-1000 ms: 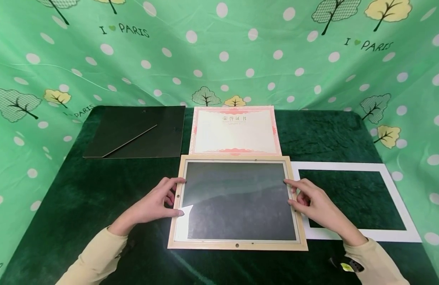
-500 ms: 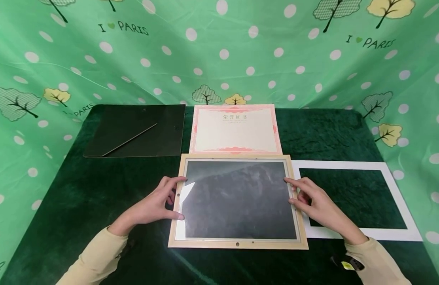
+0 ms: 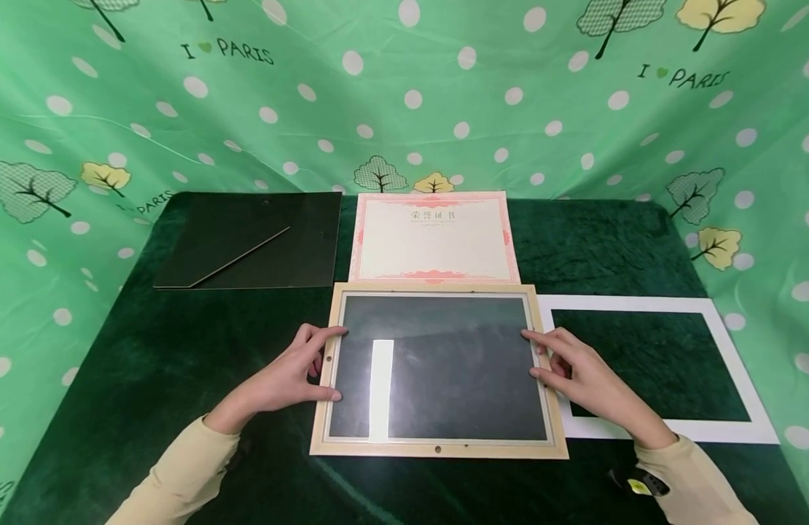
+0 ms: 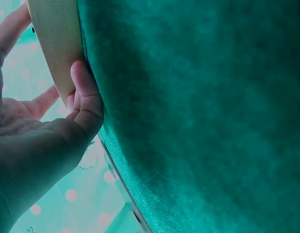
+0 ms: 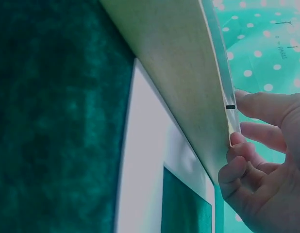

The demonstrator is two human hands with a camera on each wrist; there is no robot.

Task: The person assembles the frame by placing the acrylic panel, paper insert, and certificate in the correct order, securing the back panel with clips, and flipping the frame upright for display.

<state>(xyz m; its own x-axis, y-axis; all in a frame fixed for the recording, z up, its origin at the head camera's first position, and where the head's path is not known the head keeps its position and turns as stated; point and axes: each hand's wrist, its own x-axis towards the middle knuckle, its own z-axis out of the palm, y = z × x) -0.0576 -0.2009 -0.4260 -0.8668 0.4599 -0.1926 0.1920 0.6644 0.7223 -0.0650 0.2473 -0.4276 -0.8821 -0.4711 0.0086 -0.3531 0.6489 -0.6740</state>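
Observation:
A light wooden picture frame lies flat in the head view, with a clear sheet in its opening that carries a bright strip of reflection. My left hand rests on the frame's left side, thumb and index finger extended to the sheet's edge. Its lower fingers bend against the outer wooden side in the left wrist view. Opposite it, my right hand touches the right side with index finger and thumb. In the right wrist view, the other fingers tuck beside the frame.
A black backing board with a thin diagonal strut lies at the back left. Behind the frame is a pink-bordered certificate. A white mat border lies at the right, its left edge beside or under the frame. Green cloth covers the table.
The bright reflection has moved from the sheet's left edge inward and become a narrow upright strip. My left fingertips have shifted slightly right. The frame stays nearly in place.

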